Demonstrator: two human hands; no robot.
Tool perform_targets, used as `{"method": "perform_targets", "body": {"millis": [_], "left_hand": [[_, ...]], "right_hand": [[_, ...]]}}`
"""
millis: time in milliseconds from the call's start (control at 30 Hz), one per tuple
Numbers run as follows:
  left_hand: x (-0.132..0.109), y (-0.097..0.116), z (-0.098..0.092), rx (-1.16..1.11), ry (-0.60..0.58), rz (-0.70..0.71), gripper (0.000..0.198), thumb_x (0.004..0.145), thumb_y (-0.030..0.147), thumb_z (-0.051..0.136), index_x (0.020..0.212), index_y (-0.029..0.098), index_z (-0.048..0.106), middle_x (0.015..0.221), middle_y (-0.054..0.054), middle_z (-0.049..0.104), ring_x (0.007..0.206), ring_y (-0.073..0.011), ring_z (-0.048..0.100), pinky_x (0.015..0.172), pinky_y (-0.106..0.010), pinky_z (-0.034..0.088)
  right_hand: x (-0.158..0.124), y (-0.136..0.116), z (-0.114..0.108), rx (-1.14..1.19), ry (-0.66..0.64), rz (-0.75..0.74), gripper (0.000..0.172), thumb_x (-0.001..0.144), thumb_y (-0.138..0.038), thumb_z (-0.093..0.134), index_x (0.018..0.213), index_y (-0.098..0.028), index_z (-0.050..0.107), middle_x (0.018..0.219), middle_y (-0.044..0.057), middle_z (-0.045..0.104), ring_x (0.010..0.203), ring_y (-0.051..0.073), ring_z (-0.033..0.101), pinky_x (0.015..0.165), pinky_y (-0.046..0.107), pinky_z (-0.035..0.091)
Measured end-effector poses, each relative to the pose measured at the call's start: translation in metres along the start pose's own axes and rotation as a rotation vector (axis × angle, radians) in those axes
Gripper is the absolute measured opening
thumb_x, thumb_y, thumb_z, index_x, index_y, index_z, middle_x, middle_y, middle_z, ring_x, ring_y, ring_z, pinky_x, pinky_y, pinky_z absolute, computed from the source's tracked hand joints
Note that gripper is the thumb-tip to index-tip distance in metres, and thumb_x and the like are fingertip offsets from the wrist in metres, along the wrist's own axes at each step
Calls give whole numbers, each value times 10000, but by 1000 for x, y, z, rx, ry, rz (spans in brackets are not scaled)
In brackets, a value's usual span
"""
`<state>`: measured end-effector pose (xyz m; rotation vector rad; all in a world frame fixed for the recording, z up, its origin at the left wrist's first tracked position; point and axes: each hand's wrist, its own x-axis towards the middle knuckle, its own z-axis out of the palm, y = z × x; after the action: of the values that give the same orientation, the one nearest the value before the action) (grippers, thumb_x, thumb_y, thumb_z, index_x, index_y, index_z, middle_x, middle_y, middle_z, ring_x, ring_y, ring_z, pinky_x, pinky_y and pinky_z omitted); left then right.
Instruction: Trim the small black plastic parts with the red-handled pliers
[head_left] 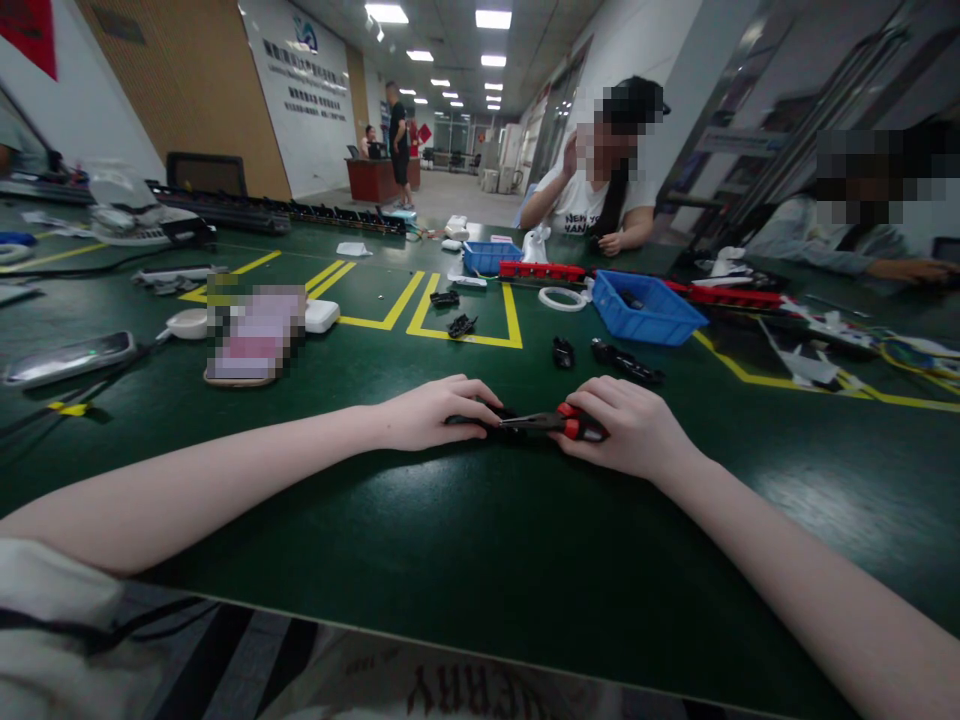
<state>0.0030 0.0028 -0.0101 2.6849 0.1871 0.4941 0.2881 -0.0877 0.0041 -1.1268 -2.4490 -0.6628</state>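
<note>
My right hand (634,428) is closed round the red-and-black handles of long-nosed pliers (536,422). The pliers' jaws point left, at a small black part (512,432) low over the green table. My left hand (442,412) holds that black part, its thumb and fingers closed round the left end. Fingers and jaws cover much of the part, so its exact kind cannot be made out. Beyond my hands lie a short black piece (562,352) and a longer black piece (627,360). Two more small black parts (462,325) rest near the yellow tape.
A blue bin (646,308) with black parts stands behind my right hand, a smaller blue bin (482,257) farther back. A phone (256,335) is propped at left beside a white box (322,317). A co-worker (600,190) sits across the table, another person at right.
</note>
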Motion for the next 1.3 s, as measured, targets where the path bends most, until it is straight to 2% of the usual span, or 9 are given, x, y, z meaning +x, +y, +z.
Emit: {"method": "perform_targets", "body": {"millis": [633, 1067, 1300], "left_hand": [[0, 0, 0, -1, -4, -3, 295, 936, 217, 572, 1223, 221, 641, 1288, -92, 585, 1137, -220, 548, 973, -383, 453], [1, 0, 1, -10, 15, -3, 245, 929, 206, 581, 1161, 197, 662, 1276, -91, 596, 1125, -216, 554, 963, -370, 451], [0, 0, 1, -10, 10, 7, 258, 943, 216, 561, 1181, 203, 660, 1279, -91, 590, 1115, -219, 553, 965, -377, 447]], "right_hand": [[0, 1, -4, 18, 9, 26, 280, 815, -423, 644, 892, -155, 630, 846, 91, 669, 744, 201, 606, 637, 327, 487], [0, -3, -1, 29, -23, 43, 248, 823, -409, 628, 873, -167, 625, 840, 91, 665, 721, 197, 594, 616, 327, 469], [2, -2, 0, 16, -7, 52, 254, 823, -401, 628, 918, -165, 623, 897, 105, 677, 803, 222, 622, 686, 354, 491]]}}
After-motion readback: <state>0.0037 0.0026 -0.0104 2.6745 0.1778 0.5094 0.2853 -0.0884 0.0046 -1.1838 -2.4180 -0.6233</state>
